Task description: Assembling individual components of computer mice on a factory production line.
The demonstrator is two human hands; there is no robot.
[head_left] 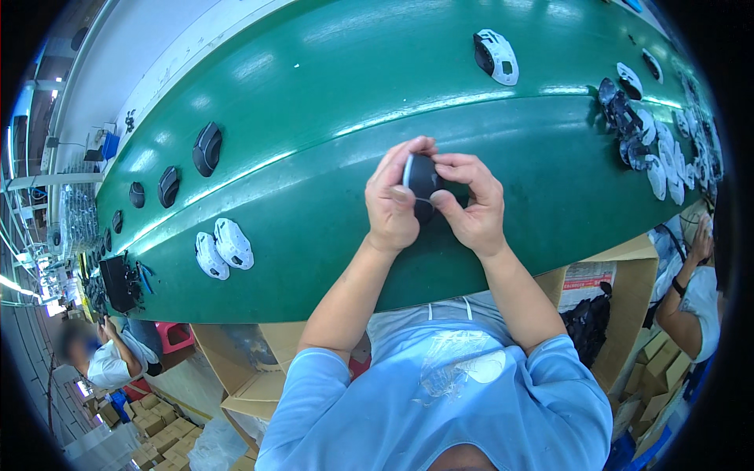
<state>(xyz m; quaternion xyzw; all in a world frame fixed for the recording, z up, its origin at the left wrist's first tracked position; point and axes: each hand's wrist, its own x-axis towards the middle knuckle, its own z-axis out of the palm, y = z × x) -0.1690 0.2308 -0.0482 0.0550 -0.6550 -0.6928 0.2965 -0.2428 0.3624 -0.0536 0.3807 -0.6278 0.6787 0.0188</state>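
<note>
Between my two hands, above the green table [330,259], is a black computer mouse shell [424,177] with a pale edge on its left side. My left hand [394,204] wraps its left side, thumb toward the near end. From the right, my right hand [474,200] presses it with thumb and fingertips. Its underside is hidden. Two white mouse shell parts [233,243] lie side by side to the left of my hands. Farther off stands a white and black mouse shell [495,58].
Several black mice [207,149] are spaced along the table's left part. A heap of white and black shell parts [660,153] covers the right end. Cardboard boxes [628,314] stand under the near edge. One person [118,353] sits at far left, another [691,302] at far right.
</note>
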